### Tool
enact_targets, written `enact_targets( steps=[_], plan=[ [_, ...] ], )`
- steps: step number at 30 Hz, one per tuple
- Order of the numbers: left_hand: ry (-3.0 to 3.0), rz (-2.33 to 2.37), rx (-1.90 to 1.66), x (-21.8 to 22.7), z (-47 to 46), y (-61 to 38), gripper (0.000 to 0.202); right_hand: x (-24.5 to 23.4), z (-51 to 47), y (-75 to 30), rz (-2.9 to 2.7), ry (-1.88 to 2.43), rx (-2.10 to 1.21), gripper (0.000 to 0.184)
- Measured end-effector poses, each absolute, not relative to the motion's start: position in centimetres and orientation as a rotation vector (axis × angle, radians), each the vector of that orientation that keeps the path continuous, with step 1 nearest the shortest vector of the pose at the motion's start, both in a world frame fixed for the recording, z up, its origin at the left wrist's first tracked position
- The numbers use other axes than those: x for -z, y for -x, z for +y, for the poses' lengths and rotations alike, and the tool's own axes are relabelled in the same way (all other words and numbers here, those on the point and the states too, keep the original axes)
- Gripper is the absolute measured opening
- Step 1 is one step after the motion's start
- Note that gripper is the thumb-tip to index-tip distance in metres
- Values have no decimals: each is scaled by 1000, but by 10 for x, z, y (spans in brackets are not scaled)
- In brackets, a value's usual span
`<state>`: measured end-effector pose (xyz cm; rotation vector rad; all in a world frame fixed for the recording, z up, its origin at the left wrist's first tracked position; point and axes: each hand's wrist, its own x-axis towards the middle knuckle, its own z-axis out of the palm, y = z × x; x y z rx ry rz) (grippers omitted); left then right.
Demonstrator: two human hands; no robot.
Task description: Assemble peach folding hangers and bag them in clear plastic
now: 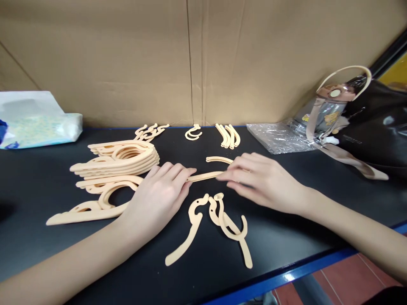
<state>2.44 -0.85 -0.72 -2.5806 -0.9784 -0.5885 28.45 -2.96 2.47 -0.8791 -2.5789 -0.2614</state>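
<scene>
A slim cream plastic hanger bar lies level between my two hands. The fingers of my left hand are closed on its left end, and those of my right hand pinch its right end. Just beyond my right fingers is a second, curved bar, partly covered by that hand. Nearer to me are a loose hanger arm and another arm with a hook piece lying across it. Left of my left hand, folded hangers are stacked, with a further hanger partly behind my wrist.
At the table's back edge are several small hook pieces, more hooks and several curved bars. A tissue pack stands far left. Clear plastic, a strapped bottle and a black bag occupy the right. Cardboard rises behind.
</scene>
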Motion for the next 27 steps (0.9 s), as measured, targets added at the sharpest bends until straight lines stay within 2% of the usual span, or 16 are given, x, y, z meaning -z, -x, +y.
enact_targets(
  steps=[4,11,15,17,19,23,27],
  plan=[
    [2652,-1050,566,7,-7,-24,27,-24,-42,-275,-2785,638,323,31],
    [2547,-953,520,0,-15,-28,22,-20,-46,-275,-2847,507,678,26],
    [2562,-952,520,-3,-20,-29,27,-21,-45,-278,-2835,504,701,26],
    [2670,-884,537,-3,-20,-29,34,-23,-42,-280,-2825,546,613,23],
    [2778,-789,536,-2,-19,-29,33,-26,-38,-283,-2759,638,445,20],
    [2829,-736,538,1,-19,-29,25,-30,-28,-290,-2463,935,-18,11],
    [2808,-782,569,1,-22,-28,26,-27,-17,-295,-2112,1230,-547,6]
  ],
)
